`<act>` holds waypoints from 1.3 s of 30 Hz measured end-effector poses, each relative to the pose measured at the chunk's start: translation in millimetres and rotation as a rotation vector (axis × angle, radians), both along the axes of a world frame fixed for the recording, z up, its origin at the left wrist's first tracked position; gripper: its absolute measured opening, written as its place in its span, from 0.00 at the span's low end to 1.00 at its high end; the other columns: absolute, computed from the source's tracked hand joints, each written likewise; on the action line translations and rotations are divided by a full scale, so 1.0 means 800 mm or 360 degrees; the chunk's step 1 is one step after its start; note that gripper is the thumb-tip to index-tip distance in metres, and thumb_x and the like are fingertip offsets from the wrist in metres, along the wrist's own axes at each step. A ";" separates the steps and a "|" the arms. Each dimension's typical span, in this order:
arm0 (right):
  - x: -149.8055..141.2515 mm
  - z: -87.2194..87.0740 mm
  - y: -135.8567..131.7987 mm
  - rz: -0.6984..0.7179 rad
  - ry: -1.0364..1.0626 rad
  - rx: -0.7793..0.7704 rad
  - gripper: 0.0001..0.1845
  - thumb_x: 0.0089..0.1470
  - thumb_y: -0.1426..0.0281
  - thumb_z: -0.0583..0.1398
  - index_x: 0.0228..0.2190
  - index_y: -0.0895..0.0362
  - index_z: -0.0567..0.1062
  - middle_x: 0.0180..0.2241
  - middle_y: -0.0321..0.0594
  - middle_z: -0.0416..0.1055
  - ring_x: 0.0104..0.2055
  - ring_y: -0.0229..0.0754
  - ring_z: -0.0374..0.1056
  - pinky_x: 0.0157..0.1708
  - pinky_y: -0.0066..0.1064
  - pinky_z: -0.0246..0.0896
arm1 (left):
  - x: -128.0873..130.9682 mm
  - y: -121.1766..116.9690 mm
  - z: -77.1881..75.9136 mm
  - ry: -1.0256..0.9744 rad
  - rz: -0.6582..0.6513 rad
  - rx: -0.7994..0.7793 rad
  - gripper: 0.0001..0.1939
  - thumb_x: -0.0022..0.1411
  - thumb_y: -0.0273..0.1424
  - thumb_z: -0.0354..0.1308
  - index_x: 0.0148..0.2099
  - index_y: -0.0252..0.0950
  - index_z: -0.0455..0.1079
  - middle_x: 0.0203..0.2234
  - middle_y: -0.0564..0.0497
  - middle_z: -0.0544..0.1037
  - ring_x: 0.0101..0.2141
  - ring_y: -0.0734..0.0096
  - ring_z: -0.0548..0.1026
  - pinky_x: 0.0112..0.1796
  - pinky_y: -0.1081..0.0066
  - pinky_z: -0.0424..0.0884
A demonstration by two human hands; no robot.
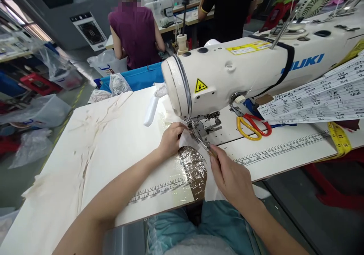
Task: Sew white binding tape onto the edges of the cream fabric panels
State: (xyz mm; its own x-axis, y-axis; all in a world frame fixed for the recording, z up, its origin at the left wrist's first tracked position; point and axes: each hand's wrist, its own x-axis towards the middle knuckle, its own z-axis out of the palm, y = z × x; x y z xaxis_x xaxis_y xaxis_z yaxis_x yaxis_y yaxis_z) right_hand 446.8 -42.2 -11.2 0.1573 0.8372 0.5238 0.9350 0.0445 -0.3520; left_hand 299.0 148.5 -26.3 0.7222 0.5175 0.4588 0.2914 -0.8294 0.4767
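Observation:
Beside the needle area of a white JUKI sewing machine (210,80), my left hand (172,138) is closed, its fingers pressing on thin white fabric (212,185). The fabric hangs over the table's front edge towards my lap. My right hand (231,175) is wrapped round a slim metal tool (201,140) with a brownish end. Its exact kind is unclear. The tool's tip points at the presser foot, close to my left fingertips. Under the fabric, shiny clear tape (196,168) covers a brown patch of the table.
Red and yellow-handled scissors (253,127) lie right of the needle. Handwritten paper sheets (313,92) and a yellow tape measure (339,138) are farther right. Pale fabric pieces (85,149) spread across the left table. Two people sit beyond the machine.

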 end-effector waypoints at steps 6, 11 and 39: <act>-0.007 -0.007 0.022 -0.0040 -0.0137 0.0066 0.18 0.67 0.71 0.49 0.47 0.63 0.76 0.35 0.42 0.82 0.29 0.37 0.77 0.22 0.26 0.59 | 0.000 -0.001 0.004 0.0010 0.0015 -0.0103 0.04 0.63 0.28 0.58 0.36 0.37 0.75 0.38 0.48 0.79 0.40 0.65 0.77 0.39 0.66 0.75; -0.008 -0.009 0.027 -0.0060 -0.0160 0.0059 0.17 0.65 0.73 0.51 0.45 0.63 0.78 0.32 0.39 0.81 0.26 0.37 0.75 0.22 0.28 0.58 | 0.002 -0.002 0.003 -0.0014 0.0043 -0.0161 0.07 0.66 0.29 0.56 0.36 0.37 0.75 0.38 0.47 0.79 0.41 0.65 0.77 0.40 0.65 0.75; -0.011 -0.009 0.031 -0.0086 -0.0230 -0.0180 0.18 0.67 0.71 0.49 0.50 0.61 0.75 0.35 0.43 0.82 0.27 0.37 0.75 0.23 0.27 0.59 | 0.005 -0.002 0.005 0.0049 0.0145 0.0043 0.08 0.67 0.30 0.54 0.33 0.37 0.65 0.32 0.51 0.77 0.33 0.70 0.74 0.34 0.70 0.71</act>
